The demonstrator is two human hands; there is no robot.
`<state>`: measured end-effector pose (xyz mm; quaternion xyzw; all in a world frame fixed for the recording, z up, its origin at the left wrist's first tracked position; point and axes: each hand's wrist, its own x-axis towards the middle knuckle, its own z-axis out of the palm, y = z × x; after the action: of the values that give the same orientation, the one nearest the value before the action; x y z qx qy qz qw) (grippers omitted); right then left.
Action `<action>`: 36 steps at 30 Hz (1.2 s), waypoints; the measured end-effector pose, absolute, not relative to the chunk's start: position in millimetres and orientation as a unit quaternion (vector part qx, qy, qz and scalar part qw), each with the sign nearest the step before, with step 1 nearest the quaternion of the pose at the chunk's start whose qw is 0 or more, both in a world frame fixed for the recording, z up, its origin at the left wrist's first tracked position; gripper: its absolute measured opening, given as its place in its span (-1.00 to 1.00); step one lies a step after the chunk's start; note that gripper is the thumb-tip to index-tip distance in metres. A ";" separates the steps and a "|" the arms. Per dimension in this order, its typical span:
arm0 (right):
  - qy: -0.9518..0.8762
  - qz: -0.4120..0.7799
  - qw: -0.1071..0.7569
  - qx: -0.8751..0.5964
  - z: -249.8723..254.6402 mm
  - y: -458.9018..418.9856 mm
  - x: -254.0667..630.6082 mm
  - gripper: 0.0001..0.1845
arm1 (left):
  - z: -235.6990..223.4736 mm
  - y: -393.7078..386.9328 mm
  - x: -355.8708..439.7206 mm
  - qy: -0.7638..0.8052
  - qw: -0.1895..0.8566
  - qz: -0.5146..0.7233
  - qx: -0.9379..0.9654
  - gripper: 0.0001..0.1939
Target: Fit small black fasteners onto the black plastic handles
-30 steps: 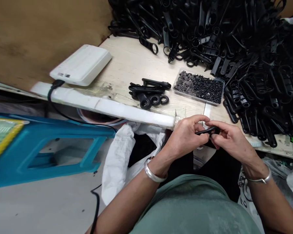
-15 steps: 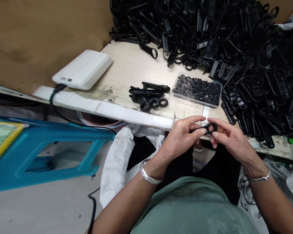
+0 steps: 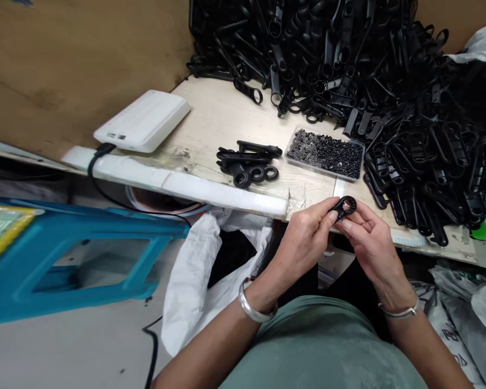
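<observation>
The left hand (image 3: 311, 229) pinches the black ring-ended part (image 3: 339, 207) by its shank between closed fingers over the near edge of the desk (image 3: 218, 105), likely leaving the ring exposed to the right hand (image 3: 371, 237), whose fingers curl close to it, their hold unclear

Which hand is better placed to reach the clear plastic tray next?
Probably the right hand; the left hand pinches the black ring-ended part, while the right appears only to steady it.

The part (image 3: 340, 208) is plain black, pile (image 3: 389, 81) too; shirt (image 3: 324, 346) dull green, bangles (image 3: 248, 307) silver, stool (image 3: 12, 275) bright blue, box (image 3: 143, 120) white.
</observation>
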<state>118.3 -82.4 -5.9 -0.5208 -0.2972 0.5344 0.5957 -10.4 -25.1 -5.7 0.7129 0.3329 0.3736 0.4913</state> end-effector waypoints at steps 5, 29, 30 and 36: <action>-0.269 0.531 0.616 -0.516 -6.7 -80.5 113.0 -0.68 | -8.0 -29.4 -9.8 0.342 0.451 0.375 0.734 -0.73; -0.182 0.593 0.599 -0.506 -8.6 -75.8 115.3 -0.77 | -4.6 -32.2 -13.2 0.369 0.508 0.356 0.693 -0.73; -0.183 0.596 0.599 -0.502 -8.9 -76.2 115.5 -0.77 | -4.6 -31.6 -13.1 0.371 0.512 0.354 0.689 -0.73; -0.192 0.588 0.602 -0.506 -11.4 -79.0 114.0 -0.77 | -5.0 -31.6 -11.2 0.378 0.514 0.339 0.691 -0.74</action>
<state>114.0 -79.0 -11.4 -0.5057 -0.1917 0.5877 0.6018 -11.2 -31.6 -5.0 0.6909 0.3783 0.3391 0.5143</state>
